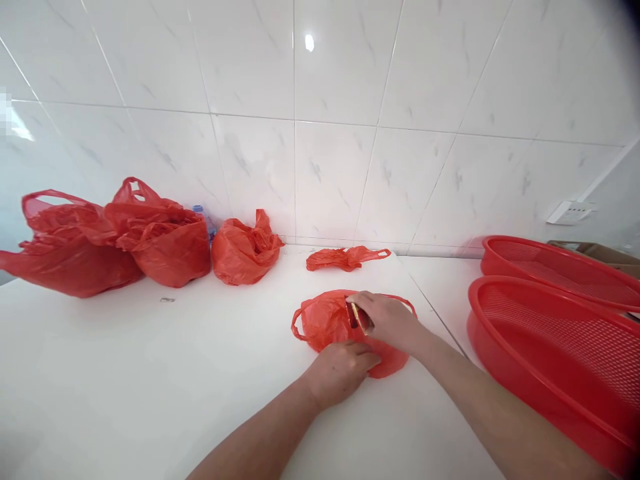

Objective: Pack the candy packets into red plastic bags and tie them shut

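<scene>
Red bag [324,323] lies open — left hand [343,369] clutching its near side, right hand [384,317], angled down, grasping packets [363,319].

From my end, I have the right hand [385,319] pinching a small red-and-gold packet [353,313] over the open red bag [323,319], the left hand [340,370] against the bag's near side. Beyond it, I see a crumpled bag [333,259] on the white table [125,380]. Three bulging bags [173,257] sit leftward, a bottle [199,211] partly hidden behind; two red baskets [505,357] stand rightward.
</scene>
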Demonstrator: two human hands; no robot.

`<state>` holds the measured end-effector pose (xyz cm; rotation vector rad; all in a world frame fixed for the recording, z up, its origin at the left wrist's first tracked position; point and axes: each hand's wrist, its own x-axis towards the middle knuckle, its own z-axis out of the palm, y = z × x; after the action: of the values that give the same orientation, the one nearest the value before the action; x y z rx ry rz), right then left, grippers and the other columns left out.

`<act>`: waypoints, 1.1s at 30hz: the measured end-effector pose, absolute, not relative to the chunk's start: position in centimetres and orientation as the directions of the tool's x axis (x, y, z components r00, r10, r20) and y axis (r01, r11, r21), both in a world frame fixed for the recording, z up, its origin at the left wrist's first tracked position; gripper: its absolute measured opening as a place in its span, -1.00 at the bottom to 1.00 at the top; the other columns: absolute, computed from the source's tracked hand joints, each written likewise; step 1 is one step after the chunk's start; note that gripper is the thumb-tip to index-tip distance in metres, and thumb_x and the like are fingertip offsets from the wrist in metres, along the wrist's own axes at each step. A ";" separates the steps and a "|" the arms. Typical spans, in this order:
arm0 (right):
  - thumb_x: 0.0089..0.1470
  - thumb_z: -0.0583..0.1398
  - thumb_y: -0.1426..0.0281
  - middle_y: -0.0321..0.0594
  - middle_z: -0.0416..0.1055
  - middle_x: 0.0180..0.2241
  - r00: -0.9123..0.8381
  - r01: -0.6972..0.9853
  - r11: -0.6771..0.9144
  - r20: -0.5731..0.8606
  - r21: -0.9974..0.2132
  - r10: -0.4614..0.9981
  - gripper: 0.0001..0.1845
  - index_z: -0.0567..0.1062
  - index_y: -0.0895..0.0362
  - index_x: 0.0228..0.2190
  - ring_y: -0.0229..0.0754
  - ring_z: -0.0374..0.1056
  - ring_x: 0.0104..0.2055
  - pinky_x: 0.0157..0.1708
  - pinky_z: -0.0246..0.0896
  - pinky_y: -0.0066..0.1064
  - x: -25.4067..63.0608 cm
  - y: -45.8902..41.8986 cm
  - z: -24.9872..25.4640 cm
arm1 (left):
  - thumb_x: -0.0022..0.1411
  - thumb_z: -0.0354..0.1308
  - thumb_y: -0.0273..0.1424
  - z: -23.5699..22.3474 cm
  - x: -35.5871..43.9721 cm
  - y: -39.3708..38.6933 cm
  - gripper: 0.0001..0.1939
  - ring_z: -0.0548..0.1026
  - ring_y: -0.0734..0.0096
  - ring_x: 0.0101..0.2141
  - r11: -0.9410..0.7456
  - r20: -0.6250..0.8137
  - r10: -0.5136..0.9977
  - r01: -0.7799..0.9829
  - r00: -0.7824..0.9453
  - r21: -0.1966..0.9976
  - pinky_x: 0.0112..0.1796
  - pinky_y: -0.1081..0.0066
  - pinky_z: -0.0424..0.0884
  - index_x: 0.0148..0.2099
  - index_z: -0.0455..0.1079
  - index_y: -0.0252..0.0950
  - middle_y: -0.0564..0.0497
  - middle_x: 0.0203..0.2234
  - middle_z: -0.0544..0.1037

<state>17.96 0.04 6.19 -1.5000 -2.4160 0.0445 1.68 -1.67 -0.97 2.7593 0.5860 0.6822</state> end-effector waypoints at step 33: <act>0.03 0.04 0.10 -0.31 0.41 -0.41 0.415 0.698 -0.271 0.066 -0.663 0.908 -0.64 0.37 0.01 -0.20 -0.19 0.33 -0.39 -0.48 0.09 -0.43 25.5 0.8 -0.8 | 0.13 0.06 -0.11 0.1 -4.7 4.0 -0.50 0.43 0.45 -0.54 -0.052 0.043 0.999 0.687 0.030 0.725 -0.46 0.42 0.36 0.09 0.18 -0.14 0.07 -0.41 0.42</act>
<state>25.49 0.81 -0.80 -2.0537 -1.3562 0.4377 -4.70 3.97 0.06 1.7928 1.7078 0.7799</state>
